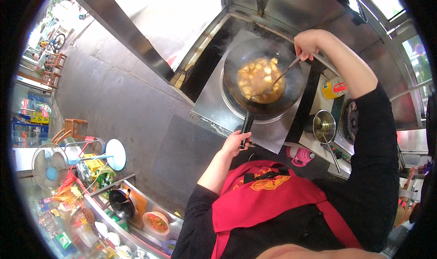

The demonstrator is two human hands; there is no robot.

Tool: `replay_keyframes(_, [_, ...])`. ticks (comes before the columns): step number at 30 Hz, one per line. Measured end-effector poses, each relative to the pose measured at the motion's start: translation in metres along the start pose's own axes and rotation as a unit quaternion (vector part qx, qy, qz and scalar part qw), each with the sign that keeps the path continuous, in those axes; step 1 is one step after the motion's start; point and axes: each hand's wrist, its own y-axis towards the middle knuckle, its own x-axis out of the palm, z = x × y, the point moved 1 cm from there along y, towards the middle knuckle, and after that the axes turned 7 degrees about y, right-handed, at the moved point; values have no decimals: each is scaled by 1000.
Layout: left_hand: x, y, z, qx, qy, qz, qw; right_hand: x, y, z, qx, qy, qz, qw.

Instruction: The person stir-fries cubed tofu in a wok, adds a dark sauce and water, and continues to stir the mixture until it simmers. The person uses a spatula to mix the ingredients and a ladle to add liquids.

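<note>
A dark wok (291, 95) sits on the burner, its black handle (247, 122) pointing toward me. My left hand (238, 143) is closed round that handle. Inside the wok, pale yellow chunks of food (257, 72) lie in brown sauce, with steam rising. My right hand (309, 44) reaches over the far right rim and grips a long-handled metal cooking utensil (286, 71). The utensil slants down into the food; its head is partly sunk in the sauce, so I cannot tell whether it is a ladle or a spatula.
A metal pot with a ladle in it (324, 124) and a bottle with a yellow-and-red label (333, 89) stand right of the stove. Below them is a pink jug-like container (300, 156). A fan (51, 165) and a bowl of sliced vegetables (156, 222) are at lower left.
</note>
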Motion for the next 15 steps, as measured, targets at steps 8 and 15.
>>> replay_keyframes(8, [-3,7,-3,15,-24,-23,999,68,-84,59,21,130,71,989])
replay_keyframes(15, [-4,4,-1,3,14,-34,999,129,-99,32,8,-229,299,926])
